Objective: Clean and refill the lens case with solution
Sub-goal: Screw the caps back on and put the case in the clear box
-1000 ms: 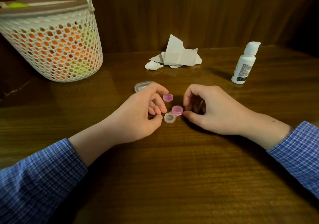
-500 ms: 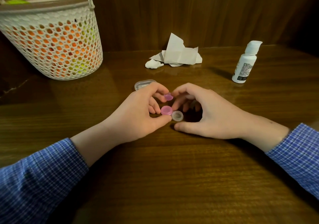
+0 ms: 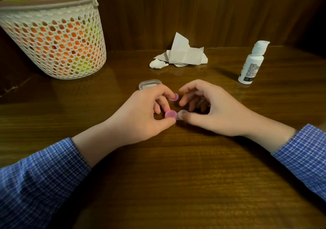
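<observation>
A small lens case lies on the wooden table between my hands, one well capped pink, the other well clear and uncapped. My left hand grips the capped side with thumb and fingers, and its index finger holds a loose pink cap just behind. My right hand arches over the clear well, thumb tip touching its side, fingers curled above. The white solution bottle stands upright at the right rear.
A white mesh basket with orange and yellow contents stands at the rear left. Crumpled white tissue lies at the back centre. A clear plastic box sits just behind my left hand. A dark wooden wall closes the back.
The lens case has been turned round, so the pink-capped well now lies on the left and the clear well on the right. My right fingers lifted and spread over it.
</observation>
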Tool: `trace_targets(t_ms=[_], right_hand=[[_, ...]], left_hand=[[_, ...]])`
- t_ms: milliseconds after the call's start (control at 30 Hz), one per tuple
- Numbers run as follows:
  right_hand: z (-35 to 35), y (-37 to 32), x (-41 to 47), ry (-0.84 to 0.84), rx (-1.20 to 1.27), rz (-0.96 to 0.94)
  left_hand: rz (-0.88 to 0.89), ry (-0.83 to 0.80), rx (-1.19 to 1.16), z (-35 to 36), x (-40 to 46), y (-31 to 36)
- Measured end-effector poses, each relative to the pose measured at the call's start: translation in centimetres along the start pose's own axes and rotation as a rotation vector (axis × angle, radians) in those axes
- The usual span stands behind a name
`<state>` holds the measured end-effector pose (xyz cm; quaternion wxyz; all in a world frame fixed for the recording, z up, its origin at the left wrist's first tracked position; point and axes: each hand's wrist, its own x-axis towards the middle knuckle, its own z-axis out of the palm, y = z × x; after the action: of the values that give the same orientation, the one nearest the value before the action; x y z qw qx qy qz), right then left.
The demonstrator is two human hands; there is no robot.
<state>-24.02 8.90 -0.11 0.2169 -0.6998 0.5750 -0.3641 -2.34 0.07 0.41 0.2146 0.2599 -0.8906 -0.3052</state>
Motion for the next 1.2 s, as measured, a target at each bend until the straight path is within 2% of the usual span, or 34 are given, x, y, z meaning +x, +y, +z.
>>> trace_targets(t_ms=[67, 167, 400, 833, 1000, 1133, 1200], right_hand=[[-0.4, 0.6, 0.5, 0.093, 0.074, 0.042], [-1.0, 1.7, 2.3, 0.176, 0.004, 0.120], [-0.5, 1.0, 6.3, -0.110, -0.170, 0.109], [-3.1, -0.7, 5.4, -0.264, -0.451, 0.125], [-4.5, 0.1, 3.1, -0.142, -0.230, 0.136], [-4.0, 0.3, 1.6, -0.040, 0.257, 0.188], [-3.2, 0.3, 1.1, 0.005, 0.422, 0.206]], left_hand=[[-0.002, -0.009, 0.004, -0.1, -0.1, 0.0], [-0.006, -0.018, -0.008, -0.3, -0.2, 0.0], [-0.052, -0.021, -0.027, -0.6, -0.1, -0.5], [-0.017, -0.051, -0.007, -0.6, -0.2, -0.3], [0.003, -0.058, 0.018, -0.5, -0.2, -0.2], [0.005, -0.064, 0.014, -0.5, -0.2, -0.3], [0.011, -0.069, 0.009, -0.5, -0.2, -0.4]])
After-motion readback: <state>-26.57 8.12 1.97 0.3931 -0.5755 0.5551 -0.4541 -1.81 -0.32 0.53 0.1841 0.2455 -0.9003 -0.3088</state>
